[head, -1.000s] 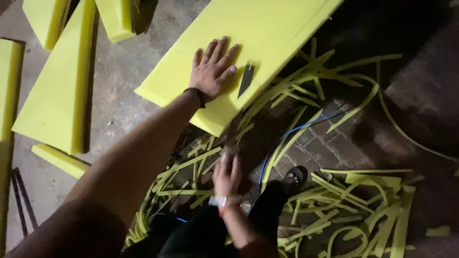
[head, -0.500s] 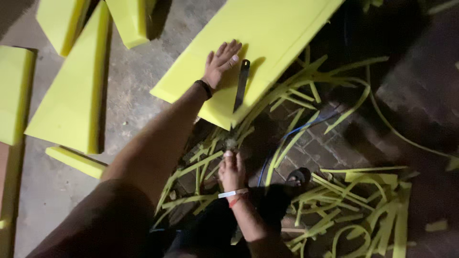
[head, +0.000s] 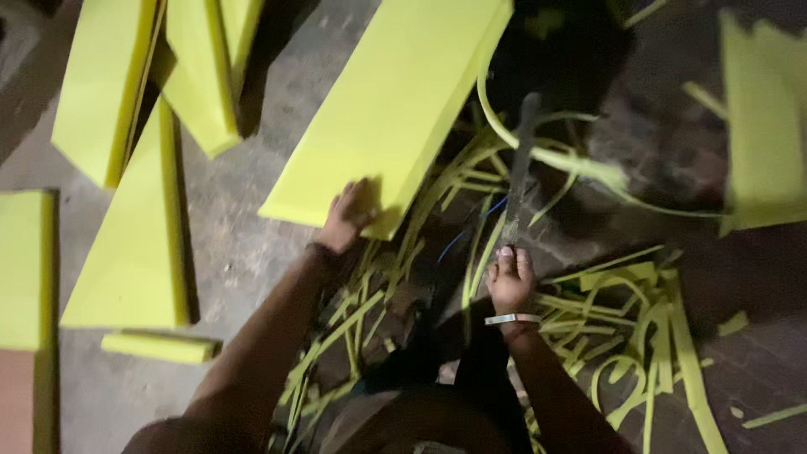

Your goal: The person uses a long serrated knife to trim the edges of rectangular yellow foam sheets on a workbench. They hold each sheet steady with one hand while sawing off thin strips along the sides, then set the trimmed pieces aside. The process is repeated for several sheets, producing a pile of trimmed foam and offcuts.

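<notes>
Here, in the head view, the left hand [head: 349,217] is lying flat with fingers spread on the near corner of a large yellow foam slab [head: 395,101], pressing on it rather than gripping; the slab is lying on the concrete floor [head: 231,244] with its long axis running from that near-left corner up and away to the right. The right hand [head: 508,277], wearing a pale wristband [head: 513,319], is closing in a fist around the handle of a long knife [head: 521,164], whose dark blade is pointing up and away from the person, nearly vertical in the picture and leaning slightly right, just beside the slab's right edge; whether the blade is touching the foam cannot be told through the blur. Thin yellow foam strips [head: 622,294] are lying tangled around and under the knife hand, and a blue cord [head: 471,229] is showing among them. More yellow foam pieces [head: 126,244] are lying well apart on the left
</notes>
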